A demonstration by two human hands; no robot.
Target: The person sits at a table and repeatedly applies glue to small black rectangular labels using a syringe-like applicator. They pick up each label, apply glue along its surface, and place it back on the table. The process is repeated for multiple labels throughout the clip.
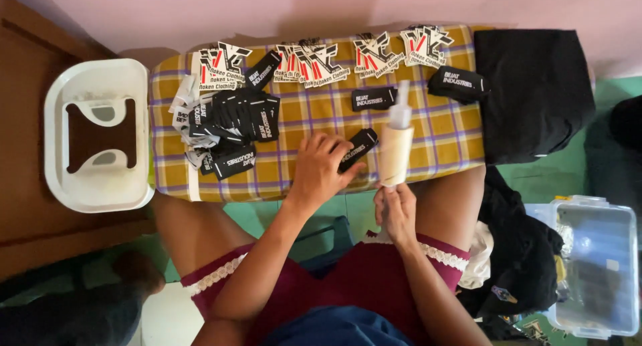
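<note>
A cream spray bottle (396,152) was gripped at its base by the right hand (396,211), fingers closed round it, and held upright over the near edge of the checked cloth (321,112). Just left of it, a black label (357,149) was pressed down, seemingly pinched, by the left hand (321,169). A heap of black labels (234,122) lay farther left, printed tags (314,62) along the far edge. A folded black garment (538,92) rested at the right.

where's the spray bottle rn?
Head view, centre-right: the spray bottle is upright in the right hand at the near edge of the plaid board, beside the black label under the left hand.
</note>
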